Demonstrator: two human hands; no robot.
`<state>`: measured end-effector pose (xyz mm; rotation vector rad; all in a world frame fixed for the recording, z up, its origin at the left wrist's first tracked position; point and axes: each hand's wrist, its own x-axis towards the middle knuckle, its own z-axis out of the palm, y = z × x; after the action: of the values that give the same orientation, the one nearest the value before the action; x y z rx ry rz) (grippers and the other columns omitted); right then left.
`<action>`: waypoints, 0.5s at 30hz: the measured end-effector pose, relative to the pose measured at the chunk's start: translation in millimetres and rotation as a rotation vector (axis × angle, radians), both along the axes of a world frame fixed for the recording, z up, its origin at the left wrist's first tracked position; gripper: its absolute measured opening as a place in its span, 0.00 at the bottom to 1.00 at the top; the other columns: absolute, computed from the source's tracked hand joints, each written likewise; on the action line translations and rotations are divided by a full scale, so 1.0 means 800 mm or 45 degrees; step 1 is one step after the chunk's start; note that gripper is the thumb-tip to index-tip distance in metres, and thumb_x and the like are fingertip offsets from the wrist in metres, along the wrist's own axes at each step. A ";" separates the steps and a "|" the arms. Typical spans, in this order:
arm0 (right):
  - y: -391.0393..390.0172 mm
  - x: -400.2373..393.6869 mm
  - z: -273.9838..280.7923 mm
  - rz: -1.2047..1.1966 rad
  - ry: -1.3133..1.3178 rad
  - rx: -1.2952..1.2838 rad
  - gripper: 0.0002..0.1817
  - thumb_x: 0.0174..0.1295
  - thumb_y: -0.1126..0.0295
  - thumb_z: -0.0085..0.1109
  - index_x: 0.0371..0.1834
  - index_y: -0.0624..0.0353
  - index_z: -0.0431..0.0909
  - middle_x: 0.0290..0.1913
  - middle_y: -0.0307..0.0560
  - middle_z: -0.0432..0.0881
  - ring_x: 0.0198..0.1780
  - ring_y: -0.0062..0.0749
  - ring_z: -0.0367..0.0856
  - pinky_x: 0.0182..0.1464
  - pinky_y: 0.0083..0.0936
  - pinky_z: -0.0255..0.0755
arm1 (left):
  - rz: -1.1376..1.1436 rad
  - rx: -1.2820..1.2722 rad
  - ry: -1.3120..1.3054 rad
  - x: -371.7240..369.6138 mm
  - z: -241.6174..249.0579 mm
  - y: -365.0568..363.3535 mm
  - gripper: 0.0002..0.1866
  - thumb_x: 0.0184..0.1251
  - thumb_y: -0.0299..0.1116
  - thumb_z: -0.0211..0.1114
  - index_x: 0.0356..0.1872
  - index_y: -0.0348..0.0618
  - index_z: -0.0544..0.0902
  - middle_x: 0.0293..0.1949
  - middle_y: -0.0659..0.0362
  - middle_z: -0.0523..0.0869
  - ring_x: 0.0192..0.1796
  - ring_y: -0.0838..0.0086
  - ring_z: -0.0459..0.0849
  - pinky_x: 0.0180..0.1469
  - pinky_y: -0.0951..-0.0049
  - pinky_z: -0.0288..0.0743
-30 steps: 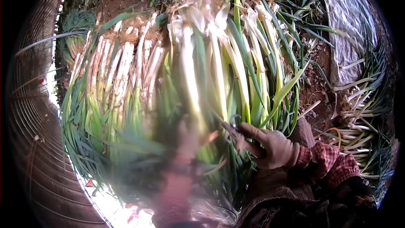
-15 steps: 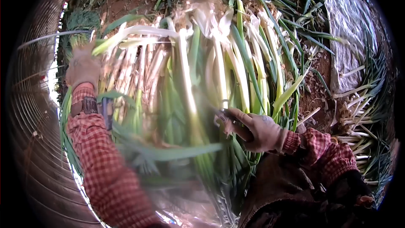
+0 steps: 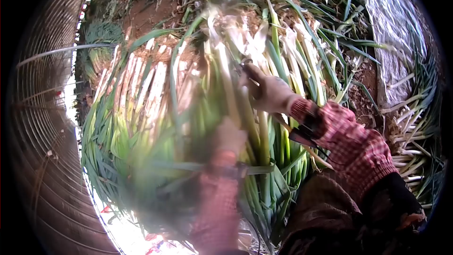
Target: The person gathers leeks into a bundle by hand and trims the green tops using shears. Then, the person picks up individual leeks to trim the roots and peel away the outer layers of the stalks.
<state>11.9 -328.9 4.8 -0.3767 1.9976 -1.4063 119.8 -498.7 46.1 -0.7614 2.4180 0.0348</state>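
Long green onions (image 3: 226, 82) with white stems and green leaves lie side by side in front of me, roots pointing away. My left hand (image 3: 229, 137) is over their green middles, smeared by motion, so its fingers do not show clearly. My right hand (image 3: 269, 92) is over the white stems, its fingers curled together. A small dark, metal-looking piece (image 3: 246, 61) shows at its fingertips; its kind I cannot make out. Below the right wrist is a thin tan strip (image 3: 318, 157), partly hidden by the sleeve.
Trimmed-looking onions (image 3: 155, 85) with bare white ends lie in a row at the left. More onions (image 3: 410, 132) are piled at the right beside a silvery plastic sheet (image 3: 391, 38). Loose leaves litter the soil (image 3: 153, 4) at the back. A ribbed, curved wall (image 3: 47, 127) runs along the left.
My left hand has come from the far left, where it was at a long onion, back to the middle. My right hand has moved up toward the root ends.
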 end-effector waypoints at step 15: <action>0.053 0.081 0.020 0.526 -0.059 0.097 0.53 0.60 0.76 0.62 0.86 0.38 0.43 0.36 0.46 0.84 0.27 0.34 0.83 0.25 0.25 0.80 | 0.178 -0.244 0.205 -0.088 -0.013 -0.092 0.29 0.67 0.50 0.70 0.61 0.39 0.81 0.59 0.39 0.85 0.57 0.47 0.85 0.65 0.52 0.77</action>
<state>77.0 -286.8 20.5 -0.6722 1.7997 -1.0671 49.4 -572.5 35.6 -1.0505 2.5407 -0.0847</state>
